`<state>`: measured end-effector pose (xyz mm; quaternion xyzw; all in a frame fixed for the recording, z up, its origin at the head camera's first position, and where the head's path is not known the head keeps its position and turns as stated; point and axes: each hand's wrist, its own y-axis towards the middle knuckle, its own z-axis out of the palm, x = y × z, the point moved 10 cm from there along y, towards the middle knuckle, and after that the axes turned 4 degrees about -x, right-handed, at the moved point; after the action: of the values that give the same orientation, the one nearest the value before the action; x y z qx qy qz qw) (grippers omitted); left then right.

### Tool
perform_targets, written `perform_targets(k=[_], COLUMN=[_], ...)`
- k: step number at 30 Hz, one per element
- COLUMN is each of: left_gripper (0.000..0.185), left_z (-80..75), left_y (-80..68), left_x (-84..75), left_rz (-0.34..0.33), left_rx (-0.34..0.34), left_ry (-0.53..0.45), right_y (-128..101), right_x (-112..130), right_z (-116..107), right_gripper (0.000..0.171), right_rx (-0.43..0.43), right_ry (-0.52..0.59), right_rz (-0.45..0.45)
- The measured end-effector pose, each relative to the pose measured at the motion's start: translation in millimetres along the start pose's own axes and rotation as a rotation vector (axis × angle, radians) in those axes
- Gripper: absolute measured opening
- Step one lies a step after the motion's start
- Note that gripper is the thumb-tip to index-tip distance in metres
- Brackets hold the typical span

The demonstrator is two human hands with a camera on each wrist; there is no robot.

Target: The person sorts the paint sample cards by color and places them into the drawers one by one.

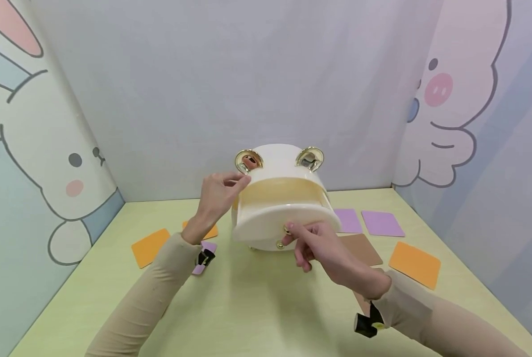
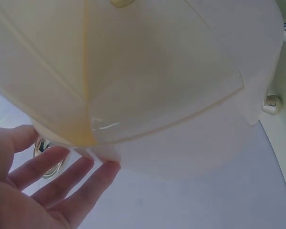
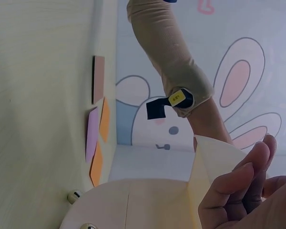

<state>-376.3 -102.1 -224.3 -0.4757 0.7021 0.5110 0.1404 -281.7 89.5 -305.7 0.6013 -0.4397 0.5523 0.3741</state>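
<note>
A cream storage box [image 1: 279, 158] with two gold round ears [image 1: 310, 158] stands on the table, its upper drawer [image 1: 266, 223] pulled out towards me. Inside, the bare cream interior shows. With thumb and index finger, my right hand [image 1: 321, 248] pinches the upper gold knob on the drawer front, its other fingers loosely bent. Below it, a second gold knob [image 1: 280, 244] sits on the lower drawer. My left hand [image 1: 218, 193] is at the box's left side beneath the left ear; in the left wrist view its nearly straight fingers [image 2: 97, 183] touch the side wall.
Flat coloured squares lie on the pale table [image 1: 248, 317]: orange ones [image 1: 151, 247] and a purple one at left, purple [image 1: 383, 223], brown [image 1: 361, 249] and orange [image 1: 415, 264] ones at right. A grey-white wall [image 1: 181, 99] stands behind, with cartoon-printed side walls.
</note>
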Motion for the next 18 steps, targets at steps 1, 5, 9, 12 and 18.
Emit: perform_targets(k=[1,5,9,12,18], left_gripper=[0.028,0.027,0.027,0.026,0.026], left_z=[0.1,-0.6,-2.4,-3.4,-2.2], left_y=[-0.1,0.2,1.4,1.7,-0.2], left_x=[-0.1,-0.3,-3.1,-3.8,-3.3], left_rz=[0.000,0.000,0.019,0.029,0.024], left_rx=[0.002,0.002,-0.006,-0.013,-0.007], left_ry=[0.000,-0.001,0.000,0.004,0.001], right_y=[-0.3,-1.5,-4.6,-8.7,-23.5], right_x=[-0.2,-1.2,0.3,1.9,16.5], right_z=[0.0,0.3,-0.1,-0.7,-22.2], right_gripper=[0.045,0.046,0.048,0.048,0.041], right_rx=[0.000,0.005,0.014,0.026,-0.063], right_ry=[0.000,-0.001,-0.020,-0.041,-0.068], right_rz=[0.000,0.005,0.007,0.011,-0.077])
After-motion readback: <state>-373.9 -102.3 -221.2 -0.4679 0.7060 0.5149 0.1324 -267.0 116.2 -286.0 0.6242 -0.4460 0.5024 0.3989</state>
